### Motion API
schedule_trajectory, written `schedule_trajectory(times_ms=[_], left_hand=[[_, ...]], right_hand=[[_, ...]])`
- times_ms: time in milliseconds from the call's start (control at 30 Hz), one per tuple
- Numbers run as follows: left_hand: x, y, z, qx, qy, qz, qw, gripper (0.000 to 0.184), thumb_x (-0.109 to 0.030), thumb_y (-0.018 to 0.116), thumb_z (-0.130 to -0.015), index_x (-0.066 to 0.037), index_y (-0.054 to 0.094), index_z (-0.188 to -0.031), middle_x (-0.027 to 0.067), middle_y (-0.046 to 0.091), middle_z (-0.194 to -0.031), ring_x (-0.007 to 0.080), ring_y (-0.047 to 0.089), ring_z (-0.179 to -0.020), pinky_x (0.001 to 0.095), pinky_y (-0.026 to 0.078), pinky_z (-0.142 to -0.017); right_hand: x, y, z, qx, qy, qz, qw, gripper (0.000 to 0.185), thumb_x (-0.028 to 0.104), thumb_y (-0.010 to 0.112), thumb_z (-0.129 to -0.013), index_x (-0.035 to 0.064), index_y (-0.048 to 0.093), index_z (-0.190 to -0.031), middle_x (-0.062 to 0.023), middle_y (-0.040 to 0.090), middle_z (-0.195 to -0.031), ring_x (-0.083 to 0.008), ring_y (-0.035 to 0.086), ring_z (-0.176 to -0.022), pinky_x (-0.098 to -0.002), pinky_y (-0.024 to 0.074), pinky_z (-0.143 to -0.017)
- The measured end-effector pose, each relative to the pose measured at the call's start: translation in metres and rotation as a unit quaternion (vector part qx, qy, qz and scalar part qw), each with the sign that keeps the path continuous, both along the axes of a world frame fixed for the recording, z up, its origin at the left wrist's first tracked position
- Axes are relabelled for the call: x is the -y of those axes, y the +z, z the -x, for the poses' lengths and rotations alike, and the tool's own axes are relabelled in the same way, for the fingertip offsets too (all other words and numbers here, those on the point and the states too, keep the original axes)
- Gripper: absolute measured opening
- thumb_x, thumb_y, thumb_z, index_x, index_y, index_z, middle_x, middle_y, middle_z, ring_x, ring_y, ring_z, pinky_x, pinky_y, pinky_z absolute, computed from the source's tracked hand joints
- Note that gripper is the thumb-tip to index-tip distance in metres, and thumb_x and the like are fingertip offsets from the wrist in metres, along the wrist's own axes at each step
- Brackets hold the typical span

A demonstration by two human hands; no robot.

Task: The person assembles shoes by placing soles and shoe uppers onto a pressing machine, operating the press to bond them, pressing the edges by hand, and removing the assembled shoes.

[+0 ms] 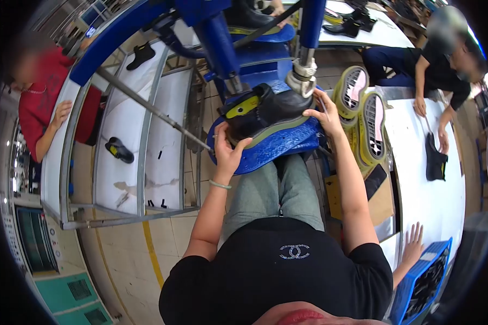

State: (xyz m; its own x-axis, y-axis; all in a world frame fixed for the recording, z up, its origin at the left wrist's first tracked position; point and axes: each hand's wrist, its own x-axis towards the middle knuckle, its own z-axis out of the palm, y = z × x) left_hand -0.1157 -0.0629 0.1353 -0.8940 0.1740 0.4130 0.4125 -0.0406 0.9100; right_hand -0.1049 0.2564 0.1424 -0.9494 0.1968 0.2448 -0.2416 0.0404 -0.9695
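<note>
A black ankle boot (pixel 284 106) with a yellow side panel and an olive sole lies on the blue plate (pixel 287 143) of a press. My left hand (pixel 229 150) grips the boot's heel end, thumb along the sole edge. At the toe end, my right hand (pixel 326 115) holds the sole edge between thumb and fingers. The press's right rod (pixel 302 81), its tip wrapped in pale material, comes down at the toe. Its left rod (pixel 234 82) is above the heel end, partly hidden. To the right of my right hand stand stacked yellow-edged soles (pixel 372 124).
On the left is a metal-framed rack (pixel 142 179) holding a loose dark shoe (pixel 119 150). A worker in red sits beyond it. At right, another person handles a black boot (pixel 436 157) on a white table (pixel 417 203). A third person's hand (pixel 412 244) is near a blue crate (pixel 422 279).
</note>
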Motion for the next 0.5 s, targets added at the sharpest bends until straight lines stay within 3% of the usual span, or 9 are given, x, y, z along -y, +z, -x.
schedule_trajectory(times_ms=[100, 200, 233, 333, 433, 500], left_hand=[[-0.002, 0.008, -0.007, -0.008, 0.011, 0.032, 0.999, 0.061, -0.011, 0.078, -0.075, 0.004, 0.046, -0.124, 0.0124, 0.045, -0.124, 0.0227, 0.048, -0.114, 0.0325, 0.04, -0.099], [0.001, 0.03, -0.026, -0.073, 0.059, 0.22, 0.971, 0.104, -0.022, 0.083, -0.071, 0.002, 0.016, -0.147, 0.0241, 0.027, -0.143, 0.0368, 0.031, -0.132, 0.0406, 0.027, -0.11], [0.003, 0.03, -0.03, -0.054, 0.038, 0.225, 0.972, 0.117, -0.025, 0.083, -0.07, 0.0, 0.001, -0.15, 0.0289, 0.016, -0.147, 0.0411, 0.02, -0.138, 0.0439, 0.021, -0.113], [0.01, 0.01, -0.045, -0.032, 0.112, 0.293, 0.949, 0.112, -0.024, 0.081, -0.072, 0.0, 0.003, -0.149, 0.0302, 0.014, -0.149, 0.0423, 0.02, -0.138, 0.045, 0.021, -0.113], [0.023, 0.003, -0.034, -0.041, 0.108, 0.278, 0.954, 0.1, -0.019, 0.075, -0.078, 0.0, 0.009, -0.149, 0.0268, 0.027, -0.146, 0.0421, 0.029, -0.135, 0.0454, 0.025, -0.112], [0.03, -0.001, -0.012, -0.12, 0.092, 0.221, 0.964, 0.084, -0.011, 0.069, -0.082, 0.0, 0.019, -0.148, 0.0221, 0.038, -0.143, 0.039, 0.037, -0.132, 0.043, 0.03, -0.11]], right_hand=[[-0.001, 0.007, -0.001, -0.011, 0.052, 0.04, 0.998, 0.089, -0.007, 0.079, -0.064, 0.0002, 0.036, -0.141, -0.0104, 0.043, -0.142, -0.0215, 0.035, -0.135, -0.0336, 0.0249, -0.113], [-0.007, 0.0, -0.004, -0.032, 0.079, 0.127, 0.988, 0.098, -0.012, 0.079, -0.06, 0.0035, 0.031, -0.144, -0.0103, 0.026, -0.154, -0.0229, 0.026, -0.142, -0.0347, 0.0201, -0.116], [-0.007, -0.002, -0.005, -0.042, 0.081, 0.123, 0.988, 0.098, -0.013, 0.078, -0.06, 0.0034, 0.032, -0.144, -0.0103, 0.026, -0.154, -0.0227, 0.024, -0.142, -0.035, 0.0184, -0.116], [-0.001, -0.003, -0.014, -0.059, 0.08, 0.122, 0.988, 0.09, -0.015, 0.071, -0.063, 0.0025, 0.033, -0.143, -0.0107, 0.028, -0.153, -0.022, 0.02, -0.144, -0.0353, 0.0142, -0.118], [0.009, -0.001, -0.028, -0.074, 0.024, 0.151, 0.986, 0.078, -0.014, 0.059, -0.069, -0.0004, 0.034, -0.141, -0.0123, 0.03, -0.152, -0.0212, 0.022, -0.143, -0.0339, 0.015, -0.117], [0.024, -0.009, -0.043, -0.08, -0.029, 0.148, 0.985, 0.077, -0.011, 0.06, -0.07, -0.001, 0.032, -0.141, -0.0139, 0.029, -0.151, -0.0227, 0.024, -0.142, -0.0348, 0.017, -0.117]])
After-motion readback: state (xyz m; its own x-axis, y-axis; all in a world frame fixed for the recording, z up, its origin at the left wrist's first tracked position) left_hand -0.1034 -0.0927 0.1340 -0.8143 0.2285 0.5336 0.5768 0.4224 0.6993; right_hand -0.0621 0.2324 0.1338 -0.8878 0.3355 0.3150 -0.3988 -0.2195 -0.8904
